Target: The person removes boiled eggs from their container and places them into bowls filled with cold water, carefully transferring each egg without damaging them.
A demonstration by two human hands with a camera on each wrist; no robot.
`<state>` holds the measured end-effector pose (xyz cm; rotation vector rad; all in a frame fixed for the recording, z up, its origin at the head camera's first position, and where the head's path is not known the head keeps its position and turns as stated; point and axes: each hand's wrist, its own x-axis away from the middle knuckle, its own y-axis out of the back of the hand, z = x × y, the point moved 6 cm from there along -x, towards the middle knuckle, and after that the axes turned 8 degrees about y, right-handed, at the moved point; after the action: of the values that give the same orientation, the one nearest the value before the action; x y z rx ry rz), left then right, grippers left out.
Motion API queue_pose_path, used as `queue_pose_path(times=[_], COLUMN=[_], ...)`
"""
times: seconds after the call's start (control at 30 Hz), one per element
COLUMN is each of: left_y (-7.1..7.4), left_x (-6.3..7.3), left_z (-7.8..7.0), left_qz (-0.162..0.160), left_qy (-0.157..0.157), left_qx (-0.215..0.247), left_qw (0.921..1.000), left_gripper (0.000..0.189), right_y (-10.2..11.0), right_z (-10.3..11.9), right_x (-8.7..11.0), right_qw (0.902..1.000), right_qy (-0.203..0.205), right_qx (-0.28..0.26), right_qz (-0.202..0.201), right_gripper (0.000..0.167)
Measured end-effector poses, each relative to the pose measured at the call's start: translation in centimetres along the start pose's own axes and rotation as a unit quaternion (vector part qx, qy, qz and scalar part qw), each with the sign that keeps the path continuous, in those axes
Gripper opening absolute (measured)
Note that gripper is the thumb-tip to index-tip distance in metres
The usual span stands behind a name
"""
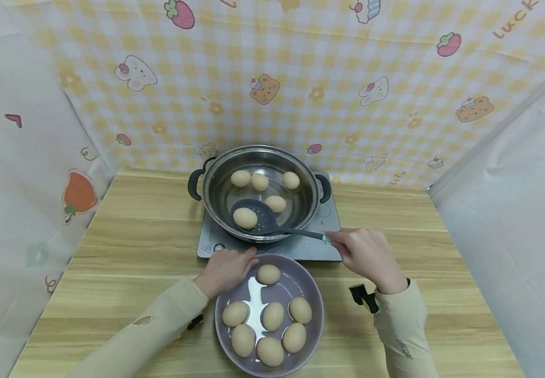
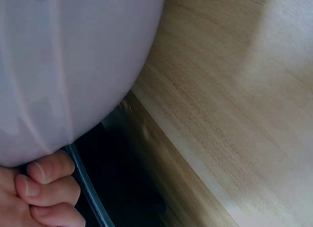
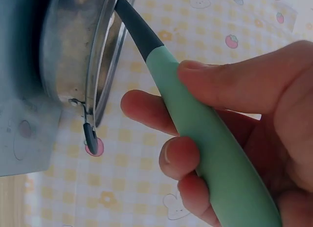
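Note:
In the head view my right hand (image 1: 364,254) holds a slotted spoon (image 1: 269,220) by its green handle (image 3: 188,109). Its dark perforated head, inside the near side of a steel pot (image 1: 309,197), carries one egg (image 1: 245,218). Farther back in the pot are several more eggs (image 1: 291,180). My left hand (image 1: 227,270) grips a purple-grey bowl (image 1: 301,278) at its upper left rim. Several brown eggs (image 1: 272,316) sit in that bowl. The left wrist view shows curled fingers (image 2: 54,190) against the bowl's outer underside.
The two-handled pot stands on a flat cooktop (image 1: 326,249), just behind the bowl. Below them is a wooden tabletop (image 1: 145,226). A yellow checked cloth (image 1: 320,63) with cartoon prints hangs close behind the pot, and pale sheets (image 1: 513,199) line both sides.

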<state>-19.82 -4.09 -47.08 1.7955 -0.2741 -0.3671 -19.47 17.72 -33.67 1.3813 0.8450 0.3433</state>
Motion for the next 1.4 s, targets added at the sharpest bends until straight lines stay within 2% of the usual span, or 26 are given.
queue_pose_path(times=[0.37, 0.83, 1.2, 1.4], left_y=[-0.2, 0.1, -0.1, -0.2], left_x=[-0.2, -0.2, -0.3, -0.2], left_z=[0.0, -0.1, 0.0, 0.0], left_qz=[0.004, -0.013, 0.008, 0.017], left_qy=[0.004, -0.01, 0.004, 0.007], left_qx=[-0.007, -0.01, -0.001, 0.001], left_qw=[1.0, 0.9998, 1.0, 0.9998], left_gripper=[0.021, 0.02, 0.019, 0.02], right_y=[1.0, 3.6, 5.1, 5.2], right_z=[0.2, 0.7, 0.2, -0.7], right_x=[0.9, 2.6, 4.3, 4.4], right_qw=[0.9999, 0.9959, 0.9958, 0.9965], right_qy=[0.003, 0.019, 0.008, -0.006], right_qx=[0.005, 0.038, 0.047, 0.042], right_qz=[-0.011, -0.08, -0.078, -0.073], right_gripper=[0.019, 0.023, 0.024, 0.027])
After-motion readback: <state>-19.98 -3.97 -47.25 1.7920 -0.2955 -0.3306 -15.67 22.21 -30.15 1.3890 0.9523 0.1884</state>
